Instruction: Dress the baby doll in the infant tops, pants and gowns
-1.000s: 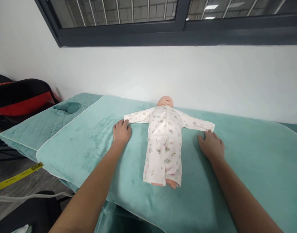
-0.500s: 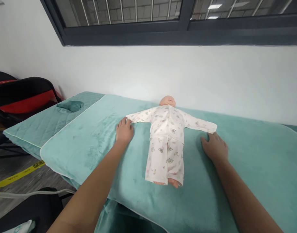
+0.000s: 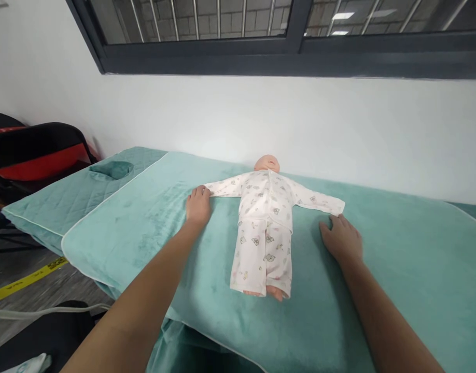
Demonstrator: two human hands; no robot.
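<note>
A baby doll (image 3: 266,220) in white printed pyjamas lies on its back on a teal blanket (image 3: 152,233), head toward the wall, sleeves spread out to both sides. My left hand (image 3: 198,205) rests flat on the blanket with its fingertips touching the cuff of the doll's left-side sleeve. Flat on the blanket too, my right hand (image 3: 341,238) has its fingers spread just below the cuff of the other sleeve. Neither hand grips anything.
The blanket covers a padded teal table (image 3: 47,207) with a face hole (image 3: 111,169) at its left end. A black and red chair (image 3: 36,155) stands at the far left. A white wall runs behind, with a dark window frame (image 3: 284,52) above. Yellow floor tape (image 3: 24,282) lies lower left.
Both hands stay at the sleeve cuffs. The left hand's fingertips have crept slightly up to the cuff. The view has shifted a little.
</note>
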